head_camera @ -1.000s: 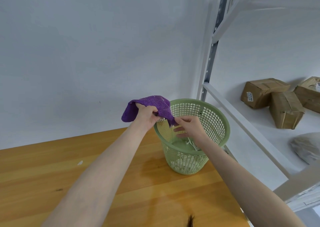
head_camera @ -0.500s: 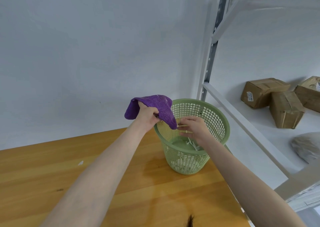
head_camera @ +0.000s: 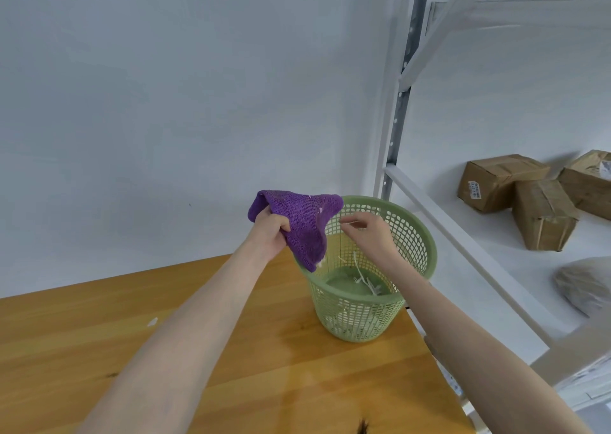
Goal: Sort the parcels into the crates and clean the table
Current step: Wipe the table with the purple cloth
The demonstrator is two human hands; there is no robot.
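Over the basket point(head_camera: 427, 245), left hand point(head_camera: 271, 232) grips purple cloth point(head_camera: 305, 223), right hand point(head_camera: 372, 236) pinches shred point(head_camera: 350, 223)

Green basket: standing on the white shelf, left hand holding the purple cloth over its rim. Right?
No. The head view shows the green basket standing on the wooden table, beside the white shelf, not on it. The left hand does hold the purple cloth over its rim.

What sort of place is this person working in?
Probably a parcel storeroom or packing room: taped cardboard parcels lie on a white metal shelf rack, right beside a wooden worktable that carries a green waste basket.
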